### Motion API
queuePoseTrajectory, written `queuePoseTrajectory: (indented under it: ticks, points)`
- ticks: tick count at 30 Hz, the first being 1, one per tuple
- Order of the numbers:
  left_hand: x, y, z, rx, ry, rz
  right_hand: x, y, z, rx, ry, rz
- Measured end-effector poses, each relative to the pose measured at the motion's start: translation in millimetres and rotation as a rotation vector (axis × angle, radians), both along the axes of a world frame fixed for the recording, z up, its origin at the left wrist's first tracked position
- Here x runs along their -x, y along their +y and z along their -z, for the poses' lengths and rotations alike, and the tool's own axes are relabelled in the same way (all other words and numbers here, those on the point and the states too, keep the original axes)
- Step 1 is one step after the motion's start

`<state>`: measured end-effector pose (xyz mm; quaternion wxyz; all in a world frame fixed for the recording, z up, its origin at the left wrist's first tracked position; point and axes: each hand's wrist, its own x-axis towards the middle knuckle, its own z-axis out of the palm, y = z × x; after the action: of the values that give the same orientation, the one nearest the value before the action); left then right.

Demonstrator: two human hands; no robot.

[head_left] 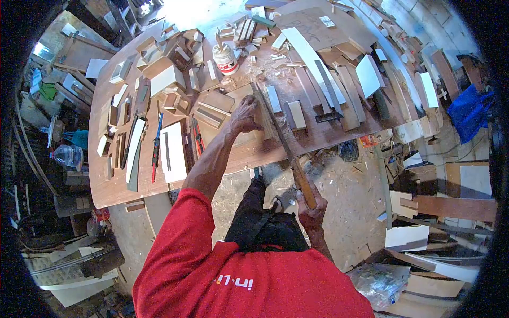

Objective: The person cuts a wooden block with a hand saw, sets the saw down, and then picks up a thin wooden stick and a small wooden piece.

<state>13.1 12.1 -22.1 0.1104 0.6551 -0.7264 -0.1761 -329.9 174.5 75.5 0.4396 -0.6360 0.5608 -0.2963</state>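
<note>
My left hand (245,114) presses down on a flat wooden piece (248,139) lying on the workbench (111,185) near its front edge. My right hand (312,208) grips the wooden handle of a hand saw (281,140). The saw's long blade runs from that handle up across the bench edge, right beside my left hand and along the side of the wooden piece. My red sleeve and dark trousers fill the lower middle of the view.
The bench carries many wood offcuts, white boards (173,151), a white glue bottle (226,58), red-handled pliers (197,139) and a blue-and-red tool (157,146). Planks and scraps cover the floor at right (456,206). A water bottle (68,156) lies at left.
</note>
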Motion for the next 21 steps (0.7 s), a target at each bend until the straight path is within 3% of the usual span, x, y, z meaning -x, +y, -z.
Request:
queuePoseTrajectory:
  ticks: [3,8,11,14,19,21]
  points:
    - [6.0,1.7,-5.1,0.017,-0.003,-0.018,-1.5,1.1,-4.7,-0.114,0.019,0.005]
    - [2.2,2.3,-4.1,0.02,-0.019,-0.027,-8.7,1.1,-7.2,0.055,-0.11,0.052]
    - [-0.7,1.8,-1.3,0.066,-0.035,0.001,-5.9,1.7,12.5,0.186,-0.012,0.021]
    - [4.3,-0.2,-16.1,0.014,-0.118,0.026,-4.1,5.4,7.7,0.071,-0.013,0.012]
    - [5.7,-8.6,-23.3,-0.08,-0.23,0.013,-4.0,9.0,12.6,0.091,0.006,0.019]
    - [-4.8,-12.6,0.7,-0.032,-0.241,0.05,-4.3,11.0,16.6,0.08,-0.02,0.026]
